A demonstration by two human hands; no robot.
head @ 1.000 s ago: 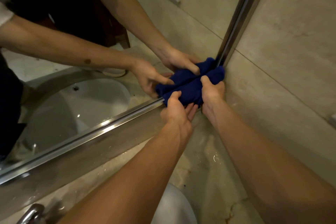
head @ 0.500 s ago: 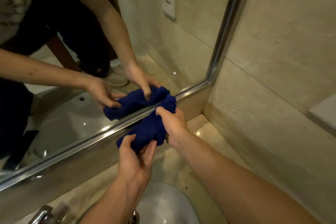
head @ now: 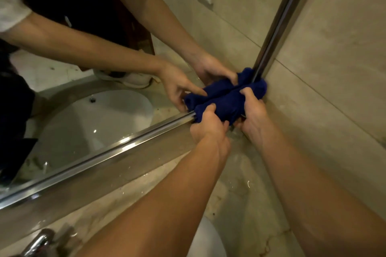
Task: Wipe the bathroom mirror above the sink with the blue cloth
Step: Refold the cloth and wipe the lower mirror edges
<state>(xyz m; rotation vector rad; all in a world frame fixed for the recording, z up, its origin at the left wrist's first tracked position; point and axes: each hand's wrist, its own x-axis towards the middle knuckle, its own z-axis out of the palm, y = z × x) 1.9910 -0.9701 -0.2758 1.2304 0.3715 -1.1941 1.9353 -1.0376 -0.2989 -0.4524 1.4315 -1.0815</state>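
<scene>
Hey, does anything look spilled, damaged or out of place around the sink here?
Water is spilled on the stone counter: glinting droplets and wet streaks below the mirror frame. Otherwise nothing stands out: both the left hand and right hand grip the blue cloth at the mirror's lower right corner.

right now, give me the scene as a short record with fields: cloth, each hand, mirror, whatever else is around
cloth: blue cloth, bunched, pressed into the mirror's lower right corner
left hand: left hand grips the cloth's left end, thumb on top
right hand: right hand grips the cloth's right part, next to the side wall
mirror: mirror with a metal frame; reflects both arms, the cloth and the basin
sink: sink rim at the bottom edge, mostly hidden by the left arm
tap: tap at bottom left
counter: counter looks wet
</scene>
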